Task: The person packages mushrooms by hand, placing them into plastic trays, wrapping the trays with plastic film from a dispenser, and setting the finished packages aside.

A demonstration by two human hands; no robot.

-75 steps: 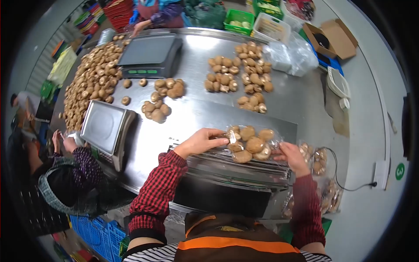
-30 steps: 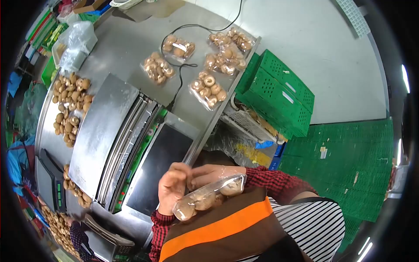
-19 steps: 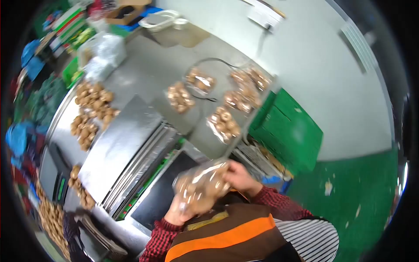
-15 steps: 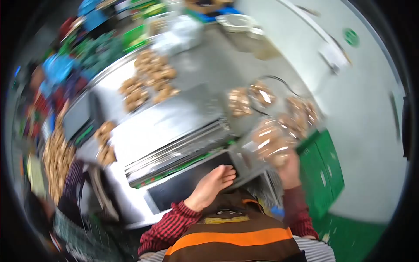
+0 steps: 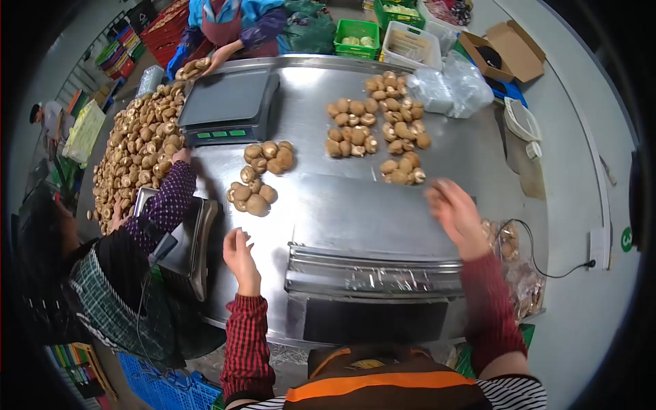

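Over the steel table, left of the wrapping machine (image 5: 372, 277), my left hand (image 5: 240, 256) is raised with fingers curled and slightly apart, holding nothing. Just beyond it lie two small groups of brown mushrooms (image 5: 253, 197). My right hand (image 5: 452, 210), a little blurred, hovers over the right end of the machine's flat top, fingers apart and empty. The closest mushrooms to it are a cluster (image 5: 403, 169) at the machine's far edge. More mushroom groups (image 5: 352, 128) sit behind. Wrapped packs (image 5: 509, 239) lie right of the machine, partly behind my right arm.
A co-worker at left reaches into a big mushroom pile (image 5: 140, 143) beside a scale (image 5: 195, 246). Across the table, another person holds mushrooms by a second scale (image 5: 225, 102). Plastic bags (image 5: 468, 85), a cardboard box (image 5: 509, 51) and a black cable (image 5: 540, 266) are at right.
The view has swung left. My right hand has let go of the wrapped pack and moved from the packs at right to above the machine. My left hand has moved left, off the machine's front.
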